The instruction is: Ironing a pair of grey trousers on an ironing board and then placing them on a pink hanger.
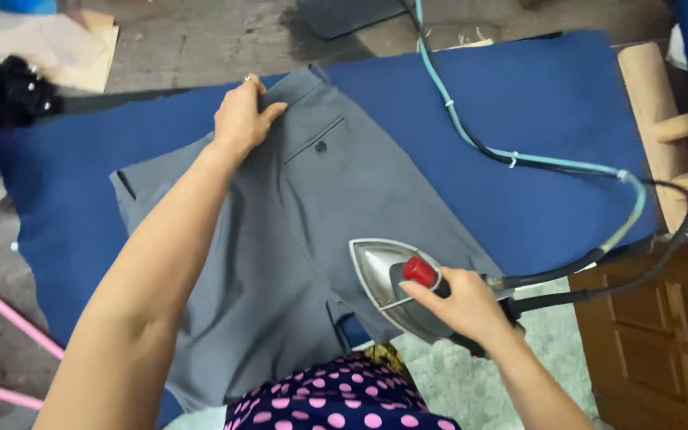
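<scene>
My right hand (459, 306) has its fingers (424, 291) curled shut around the black handle of the steam iron (388, 283), thumb by the red knob, and the iron's shiny soleplate is tipped up toward me at the near right edge of the grey trousers (296, 239). My left hand (242, 119) lies with fingers loosely bent and pinching the waistband at the far end of the trousers, pressing the cloth down rather than lifting it. The trousers are spread flat, back pocket with its button facing up, across a blue cloth-covered desk (535, 119). From the iron a black cord and a pale blue hose (511, 158) loop away to the right over the blue cover. A wooden cabinet (662, 342) stands just beyond the desk's right side.
</scene>
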